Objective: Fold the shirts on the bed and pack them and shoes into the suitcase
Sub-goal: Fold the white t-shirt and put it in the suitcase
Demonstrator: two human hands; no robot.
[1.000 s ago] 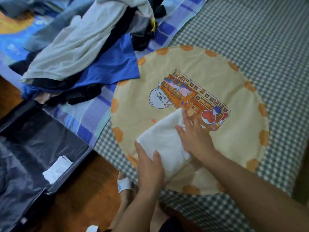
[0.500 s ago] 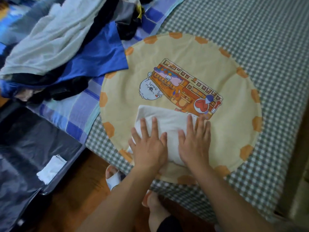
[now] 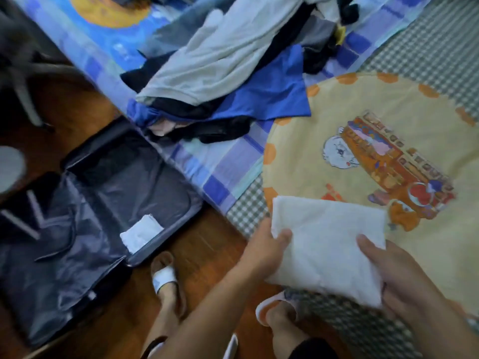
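Folded white shirt [image 3: 326, 244] held over the bed [image 3: 427, 47] edge, left hand [image 3: 264, 250] and right hand [image 3: 396, 270] each clamped on a side. Risk: the fold may slump open while carried to the open suitcase [image 3: 85, 208] on the floor, since its middle is unsupported.

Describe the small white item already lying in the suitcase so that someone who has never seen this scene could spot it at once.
Find the open dark suitcase on the wooden floor beside the bed. In the half nearest the bed, against the near wall, lies a small white folded item. It is the only pale thing on the dark lining.
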